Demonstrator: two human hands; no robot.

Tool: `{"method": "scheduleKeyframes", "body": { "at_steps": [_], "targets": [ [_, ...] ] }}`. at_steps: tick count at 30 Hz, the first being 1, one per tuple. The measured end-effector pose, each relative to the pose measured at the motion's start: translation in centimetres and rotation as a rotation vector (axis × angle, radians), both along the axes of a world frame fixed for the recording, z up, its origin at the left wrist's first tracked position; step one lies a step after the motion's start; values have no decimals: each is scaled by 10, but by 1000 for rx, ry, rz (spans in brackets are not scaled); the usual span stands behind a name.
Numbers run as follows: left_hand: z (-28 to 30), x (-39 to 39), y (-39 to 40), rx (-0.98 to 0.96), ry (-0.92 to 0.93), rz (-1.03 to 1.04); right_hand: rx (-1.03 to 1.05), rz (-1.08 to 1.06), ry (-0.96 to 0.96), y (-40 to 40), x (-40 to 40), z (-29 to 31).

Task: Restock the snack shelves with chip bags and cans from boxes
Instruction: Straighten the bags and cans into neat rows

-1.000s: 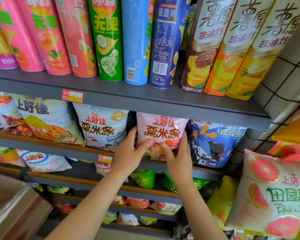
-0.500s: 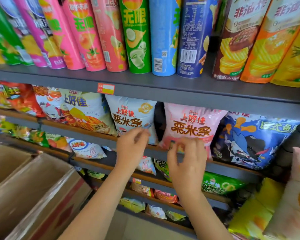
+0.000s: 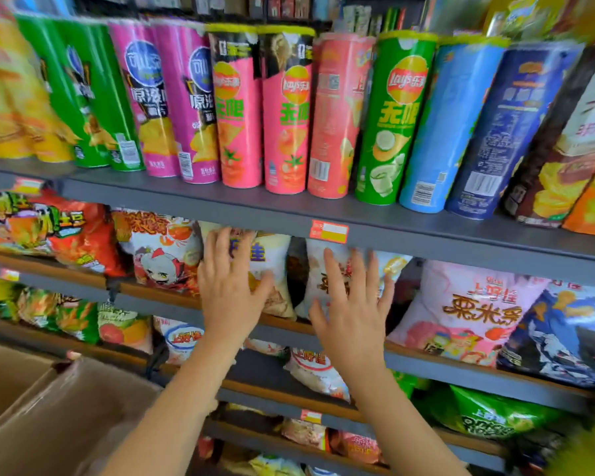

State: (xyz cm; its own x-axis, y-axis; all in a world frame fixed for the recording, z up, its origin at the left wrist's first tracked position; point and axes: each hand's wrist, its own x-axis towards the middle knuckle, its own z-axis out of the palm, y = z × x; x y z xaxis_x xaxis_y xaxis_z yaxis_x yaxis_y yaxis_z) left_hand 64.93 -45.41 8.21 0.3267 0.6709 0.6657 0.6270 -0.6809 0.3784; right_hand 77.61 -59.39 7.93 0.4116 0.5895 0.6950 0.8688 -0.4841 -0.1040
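Note:
My left hand (image 3: 229,286) lies flat, fingers spread, against a cream and yellow chip bag (image 3: 272,259) on the second shelf. My right hand (image 3: 351,300) is spread the same way on the white chip bag (image 3: 389,269) beside it. Neither hand holds anything. To the right stand a pink chip bag (image 3: 468,310) and a blue one (image 3: 564,331). Several tall chip cans (image 3: 392,118) in green, pink, blue and yellow line the grey shelf (image 3: 255,204) above. An open cardboard box (image 3: 59,417) sits at the lower left.
Red and orange snack bags (image 3: 66,231) fill the second shelf to the left. Lower shelves hold green and white bags (image 3: 488,413). A red and yellow price tag (image 3: 328,231) is stuck on the upper shelf's front edge.
Both hands have left the pink bag and moved left onto the cream and white bags, fingers now spread. The view has swung left and up, showing more cans.

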Motion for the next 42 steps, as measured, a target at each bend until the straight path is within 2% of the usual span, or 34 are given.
{"method": "scheduleKeyframes", "body": {
  "at_steps": [3,6,9,12,14,17,18,20,23,30,37,42],
  "targets": [
    [-2,-8,25,77,141,-55,-66,-148,-28,20,6,-4],
    [-3,-10,37,109,134,-131,-33,-226,-41,26,3,-8],
    [-2,-16,48,108,-44,-278,112,-235,-23,30,-19,-5],
    [-4,-29,63,-42,-307,-352,252,-8,-8,41,-48,-3],
    [-6,-36,72,-230,-479,-395,265,154,254,55,-65,-3],
    [-9,-37,85,-638,-573,-480,265,266,875,84,-74,3],
    [-12,-35,90,-725,-543,-485,295,276,983,94,-73,5],
    [-14,-33,94,-843,-461,-489,346,287,1034,108,-64,2],
    [-13,-33,94,-921,-401,-480,330,267,1194,117,-59,1],
    [-17,-35,92,-883,-436,-518,324,202,1212,123,-58,-5],
    [-28,-37,89,-967,-465,-534,336,400,1266,123,-62,-24],
    [-30,-29,89,-958,-473,-487,317,433,1278,125,-55,-27]
  ]
}}
